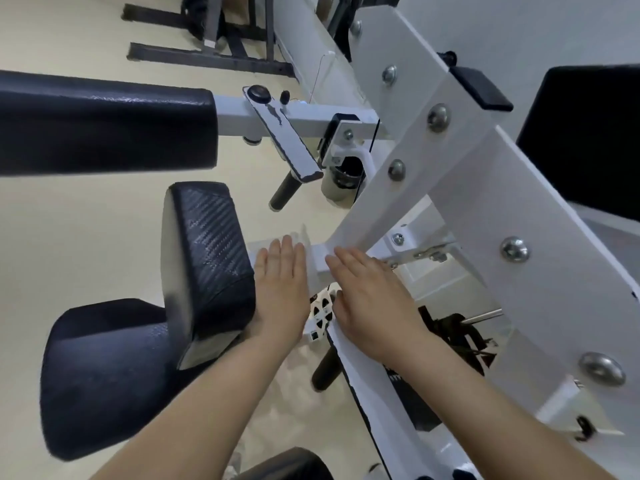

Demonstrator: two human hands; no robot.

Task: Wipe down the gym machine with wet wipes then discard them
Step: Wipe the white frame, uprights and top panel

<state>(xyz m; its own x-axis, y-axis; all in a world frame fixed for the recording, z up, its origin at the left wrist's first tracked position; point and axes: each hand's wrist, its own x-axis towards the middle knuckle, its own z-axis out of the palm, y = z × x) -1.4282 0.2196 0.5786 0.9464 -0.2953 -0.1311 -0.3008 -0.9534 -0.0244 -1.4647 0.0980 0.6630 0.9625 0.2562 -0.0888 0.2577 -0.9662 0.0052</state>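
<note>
Below me I see a cream floor; farther off, a dark metal rack base rests on it.

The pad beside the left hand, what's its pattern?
Diagonal woven stripes on the black padded vinyl cushion; head view.

Smooth pale cream floor under soft, even light. Plain light-grey wall at upper right. Dark metal frame of black bars flat on the floor at upper left.
</note>
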